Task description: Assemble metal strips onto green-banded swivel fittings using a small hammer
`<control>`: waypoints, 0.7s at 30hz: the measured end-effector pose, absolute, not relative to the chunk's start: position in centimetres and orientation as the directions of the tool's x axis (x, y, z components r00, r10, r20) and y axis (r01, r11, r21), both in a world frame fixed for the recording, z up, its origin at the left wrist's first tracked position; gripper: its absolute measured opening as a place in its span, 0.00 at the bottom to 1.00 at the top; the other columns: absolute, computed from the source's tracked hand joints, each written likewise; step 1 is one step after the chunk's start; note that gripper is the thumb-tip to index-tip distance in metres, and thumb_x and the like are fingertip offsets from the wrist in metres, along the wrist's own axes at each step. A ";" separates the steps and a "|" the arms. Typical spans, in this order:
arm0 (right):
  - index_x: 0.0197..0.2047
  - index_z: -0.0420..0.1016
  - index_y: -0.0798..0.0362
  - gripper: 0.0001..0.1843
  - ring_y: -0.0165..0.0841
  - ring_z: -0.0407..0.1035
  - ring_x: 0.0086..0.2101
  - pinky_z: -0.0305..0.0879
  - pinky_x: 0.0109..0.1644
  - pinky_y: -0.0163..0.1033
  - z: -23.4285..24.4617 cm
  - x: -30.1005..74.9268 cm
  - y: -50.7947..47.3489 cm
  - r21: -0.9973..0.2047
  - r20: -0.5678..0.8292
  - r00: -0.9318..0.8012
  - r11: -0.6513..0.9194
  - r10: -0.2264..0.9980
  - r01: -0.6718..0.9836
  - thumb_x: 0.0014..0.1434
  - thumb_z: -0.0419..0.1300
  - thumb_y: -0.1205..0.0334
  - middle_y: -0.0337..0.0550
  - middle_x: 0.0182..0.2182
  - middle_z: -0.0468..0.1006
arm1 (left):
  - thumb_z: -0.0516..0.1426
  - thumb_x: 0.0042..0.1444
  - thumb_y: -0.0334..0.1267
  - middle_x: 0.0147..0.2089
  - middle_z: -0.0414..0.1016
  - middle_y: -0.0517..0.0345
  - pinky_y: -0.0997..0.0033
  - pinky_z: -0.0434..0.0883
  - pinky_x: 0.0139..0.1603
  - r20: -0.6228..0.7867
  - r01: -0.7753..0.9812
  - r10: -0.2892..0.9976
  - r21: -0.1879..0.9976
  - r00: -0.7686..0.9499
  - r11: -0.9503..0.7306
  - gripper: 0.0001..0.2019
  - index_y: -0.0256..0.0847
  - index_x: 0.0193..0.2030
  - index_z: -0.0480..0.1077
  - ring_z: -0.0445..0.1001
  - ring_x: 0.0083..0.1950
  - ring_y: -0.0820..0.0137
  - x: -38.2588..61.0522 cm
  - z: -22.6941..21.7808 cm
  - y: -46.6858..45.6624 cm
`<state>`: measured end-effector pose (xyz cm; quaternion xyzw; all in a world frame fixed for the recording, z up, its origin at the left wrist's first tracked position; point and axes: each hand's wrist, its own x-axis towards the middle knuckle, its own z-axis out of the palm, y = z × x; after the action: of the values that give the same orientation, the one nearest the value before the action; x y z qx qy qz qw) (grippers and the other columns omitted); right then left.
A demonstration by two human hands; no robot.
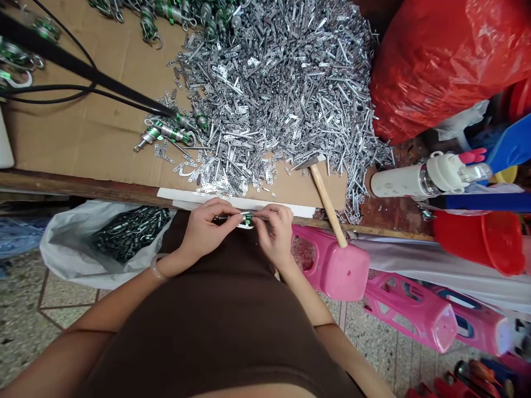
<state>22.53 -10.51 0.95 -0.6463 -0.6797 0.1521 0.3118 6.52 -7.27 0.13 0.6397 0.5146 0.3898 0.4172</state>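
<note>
In front of my waist, at the table's edge, both hands hold a small silver metal fitting with a green band (248,219). My left hand (211,224) pinches its left end, near a dark tip, between thumb and fingers. The other end is between the fingertips of my right hand (274,229). Fingers hide parts of the fitting, so its full shape cannot be made out. Just beyond the hands lies a large heap of small metal plates with holes and thin pins (282,94). Similar green-banded metal fittings (166,131) lie on the cardboard at the left.
A hammer (327,202) lies with its wooden handle over the table edge. To the right are a white bottle (398,181) and a red plastic bag (448,72). Black cables (83,88) cross the cardboard (83,138). Below stand a white sack (62,249) and pink stools (346,271).
</note>
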 end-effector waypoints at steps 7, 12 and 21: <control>0.36 0.75 0.45 0.10 0.34 0.65 0.36 0.51 0.46 0.43 0.4 22.6 -10.8 -0.455 0.256 -0.054 0.169 0.965 0.874 0.61 0.52 0.58 0.41 0.32 0.76 | 0.57 0.52 0.34 0.31 0.73 0.59 0.76 0.70 0.36 0.144 0.405 0.959 0.883 0.246 -0.237 0.03 0.39 0.30 0.73 0.72 0.34 0.74 6.6 0.5 -7.4; 0.35 0.73 0.50 0.09 0.33 0.65 0.36 0.53 0.45 0.41 1.1 23.0 -10.2 -0.583 0.006 -0.143 0.120 0.990 0.804 0.61 0.51 0.63 0.40 0.33 0.77 | 0.56 0.55 0.34 0.33 0.74 0.58 0.73 0.72 0.42 0.291 0.450 0.881 0.774 0.373 -0.446 0.03 0.39 0.33 0.72 0.73 0.35 0.73 6.1 -0.7 -7.5; 0.33 0.75 0.50 0.06 0.36 0.65 0.39 0.50 0.46 0.43 1.1 22.5 -9.0 -0.560 -0.318 -0.002 -0.186 0.948 0.808 0.58 0.56 0.64 0.40 0.34 0.77 | 0.55 0.57 0.33 0.42 0.75 0.56 0.48 0.58 0.62 0.489 0.524 0.559 0.223 0.669 -0.822 0.13 0.43 0.49 0.68 0.69 0.48 0.66 4.9 -4.5 -7.3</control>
<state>22.55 -8.98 1.06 -0.6982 -0.6287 0.3250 0.1081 4.88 -7.33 -4.54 0.9130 0.2966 0.2783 0.0318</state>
